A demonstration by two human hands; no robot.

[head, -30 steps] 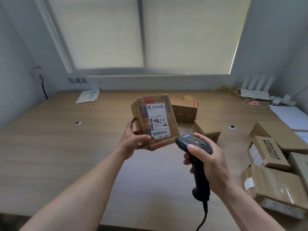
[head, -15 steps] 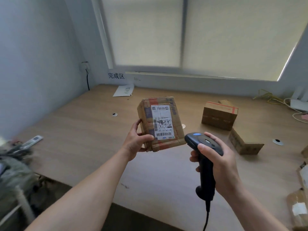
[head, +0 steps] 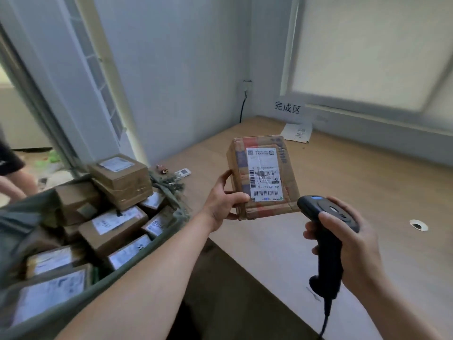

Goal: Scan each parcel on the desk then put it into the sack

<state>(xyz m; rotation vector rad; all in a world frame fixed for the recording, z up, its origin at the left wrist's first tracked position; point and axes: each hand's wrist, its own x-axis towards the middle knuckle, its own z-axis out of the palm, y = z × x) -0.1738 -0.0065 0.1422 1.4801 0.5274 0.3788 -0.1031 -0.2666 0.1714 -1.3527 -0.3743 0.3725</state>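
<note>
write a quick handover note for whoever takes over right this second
Left hand holds a taped cardboard parcel upright over the desk, label facing the camera. Right hand grips the black scanner, just right of the parcel.
The sack, left of the desk, already holds many labelled parcels.
To do: cannot tell if this parcel is scanned; confirm, then drop it in the sack. Rest of the desk is out of view.

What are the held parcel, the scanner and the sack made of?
Held parcel: brown cardboard, matte, with creased corners, shiny tape bands and a white paper label.
Barcode scanner: likely moulded black plastic, smooth with a slight sheen.
Sack: probably olive woven fabric. It is matte, hangs in slack folds, and has loose threads at the rim.
</note>
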